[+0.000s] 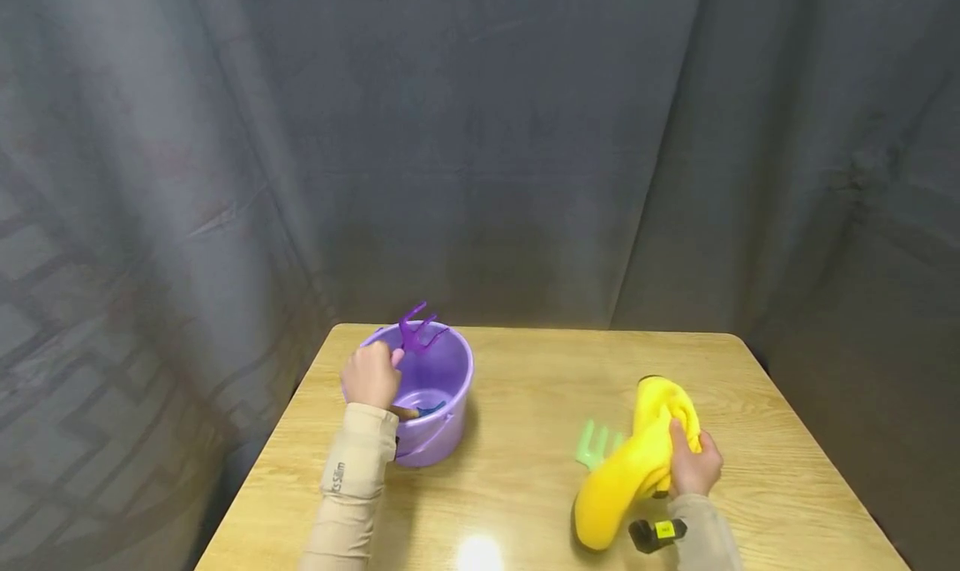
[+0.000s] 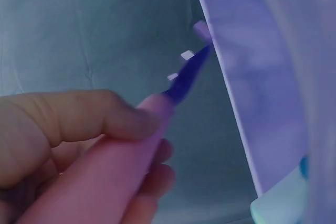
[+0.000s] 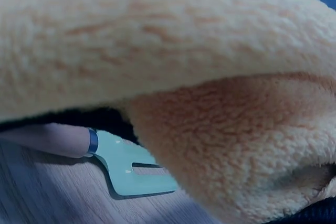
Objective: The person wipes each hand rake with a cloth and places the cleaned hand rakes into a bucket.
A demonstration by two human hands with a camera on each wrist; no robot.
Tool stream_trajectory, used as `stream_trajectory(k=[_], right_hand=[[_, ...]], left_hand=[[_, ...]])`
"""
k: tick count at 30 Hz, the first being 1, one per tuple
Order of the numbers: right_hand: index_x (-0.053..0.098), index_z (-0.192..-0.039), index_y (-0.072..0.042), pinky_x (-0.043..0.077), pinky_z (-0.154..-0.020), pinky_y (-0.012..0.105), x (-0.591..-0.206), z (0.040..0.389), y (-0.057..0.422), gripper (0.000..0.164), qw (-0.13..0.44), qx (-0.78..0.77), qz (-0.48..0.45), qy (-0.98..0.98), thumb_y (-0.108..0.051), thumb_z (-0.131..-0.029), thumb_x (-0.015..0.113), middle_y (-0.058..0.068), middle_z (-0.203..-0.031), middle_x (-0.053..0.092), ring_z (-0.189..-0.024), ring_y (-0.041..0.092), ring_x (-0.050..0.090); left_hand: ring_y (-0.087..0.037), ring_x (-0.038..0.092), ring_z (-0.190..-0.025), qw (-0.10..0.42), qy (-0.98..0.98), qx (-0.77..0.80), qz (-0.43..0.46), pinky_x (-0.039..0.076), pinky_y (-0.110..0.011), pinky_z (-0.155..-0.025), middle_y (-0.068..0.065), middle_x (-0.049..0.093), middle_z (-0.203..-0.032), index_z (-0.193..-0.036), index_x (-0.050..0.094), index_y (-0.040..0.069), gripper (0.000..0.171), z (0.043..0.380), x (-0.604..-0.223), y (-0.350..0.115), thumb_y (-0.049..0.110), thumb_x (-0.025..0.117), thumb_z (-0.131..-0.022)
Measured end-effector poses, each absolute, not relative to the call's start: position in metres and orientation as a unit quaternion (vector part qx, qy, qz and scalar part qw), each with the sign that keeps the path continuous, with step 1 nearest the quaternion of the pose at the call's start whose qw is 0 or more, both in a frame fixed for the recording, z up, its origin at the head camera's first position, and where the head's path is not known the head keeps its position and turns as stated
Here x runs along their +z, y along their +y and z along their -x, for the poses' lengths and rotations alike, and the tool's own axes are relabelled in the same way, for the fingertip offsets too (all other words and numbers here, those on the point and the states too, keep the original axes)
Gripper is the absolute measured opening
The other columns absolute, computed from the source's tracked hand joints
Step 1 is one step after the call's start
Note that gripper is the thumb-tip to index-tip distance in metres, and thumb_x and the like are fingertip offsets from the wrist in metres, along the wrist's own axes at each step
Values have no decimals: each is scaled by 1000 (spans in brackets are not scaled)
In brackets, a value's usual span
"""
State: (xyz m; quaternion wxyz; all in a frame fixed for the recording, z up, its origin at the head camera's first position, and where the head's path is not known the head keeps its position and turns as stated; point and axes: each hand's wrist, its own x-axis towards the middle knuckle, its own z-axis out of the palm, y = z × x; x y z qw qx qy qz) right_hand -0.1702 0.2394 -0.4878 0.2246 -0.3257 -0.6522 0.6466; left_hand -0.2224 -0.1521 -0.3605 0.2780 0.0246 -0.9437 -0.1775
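Note:
My left hand grips the pink handle of a small purple rake. Its tines point away from me, above the opening of the lilac bucket. Inside that bucket lies a blue-headed tool with a tan handle. On the right, my right hand holds a yellow plush banana by its middle, thumb on top. The fuzzy plush fills most of the right wrist view. A light green fork lies on the table, partly hidden by the banana.
Both the bucket and the fork rest on a light wooden table. Grey curtains hang behind the table and along its sides. A black device with a yellow label sits at my right wrist.

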Motion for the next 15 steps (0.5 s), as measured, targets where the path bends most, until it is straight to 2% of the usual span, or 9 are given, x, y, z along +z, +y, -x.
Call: stream_trajectory(k=[4, 8, 15], right_hand=[[45, -118, 8, 38, -54, 9, -489, 171, 239, 54, 231, 641, 326, -655, -33, -85, 57, 7, -97, 44, -65, -3, 42], [47, -115, 8, 37, -53, 9, -490, 170, 240, 52, 238, 633, 330, -659, -33, -85, 57, 3, -91, 44, -64, -2, 41], [47, -115, 7, 39, -53, 10, -490, 166, 241, 52, 227, 640, 329, -657, -34, -84, 58, -2, -85, 45, -62, -3, 43]], left_hand=[[-38, 58, -58, 233, -962, -139, -32, 43, -47, -44, -19, 61, -65, -64, 62, 1, 21, 228, -359, -155, 17, 72, -73], [-38, 59, -64, 192, -975, -113, -21, 45, -48, -48, -21, 63, -72, -70, 64, 0, 22, 235, -356, -154, 20, 74, -72], [-36, 60, -66, 150, -986, -71, 2, 47, -47, -51, -19, 63, -73, -72, 64, 0, 22, 242, -362, -153, 18, 76, -67]])
